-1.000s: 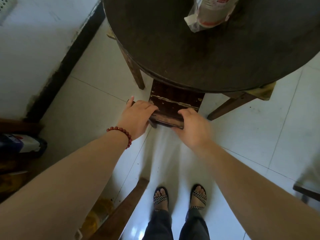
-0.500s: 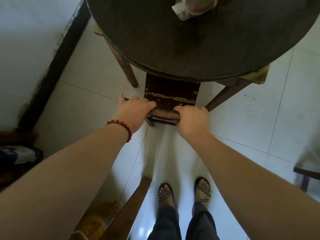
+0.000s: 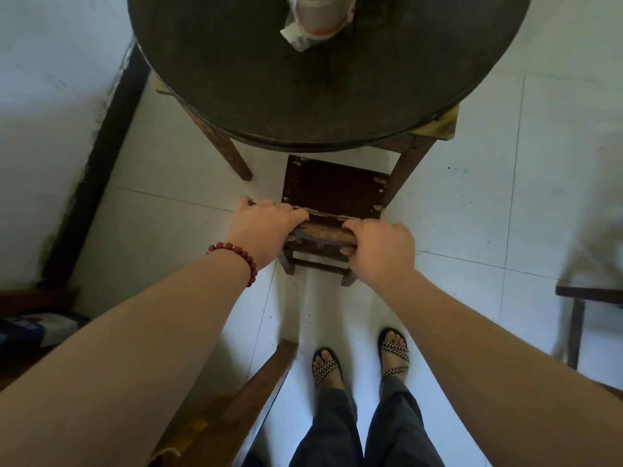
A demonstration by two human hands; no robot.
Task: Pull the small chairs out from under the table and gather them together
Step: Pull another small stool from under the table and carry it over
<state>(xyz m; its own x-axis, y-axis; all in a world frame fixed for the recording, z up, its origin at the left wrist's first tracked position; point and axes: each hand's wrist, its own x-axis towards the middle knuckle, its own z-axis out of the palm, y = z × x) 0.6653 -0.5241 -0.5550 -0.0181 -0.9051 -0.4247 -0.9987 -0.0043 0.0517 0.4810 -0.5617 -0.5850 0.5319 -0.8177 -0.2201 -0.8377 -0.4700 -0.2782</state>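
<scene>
A small dark wooden chair (image 3: 332,188) stands on the white tiled floor between two legs of the round dark table (image 3: 269,96). Its whole seat shows in front of the table's edge. My left hand (image 3: 266,224), with a red bead bracelet at the wrist, is closed over the left end of the chair's top back rail. My right hand (image 3: 379,246) is closed over the right end of the same rail. Both arms reach forward and down to it.
A plastic-wrapped item (image 3: 313,25) lies on the table top. A wall with a black skirting (image 3: 94,176) runs along the left. A wooden plank (image 3: 259,382) lies by my sandalled feet (image 3: 360,358). Another dark stool or chair (image 3: 586,298) stands at the right edge.
Both hands have drawn the small chair toward me, out from beneath the table. Its seat was partly hidden under the table's rim and now shows fully. I have stepped back.
</scene>
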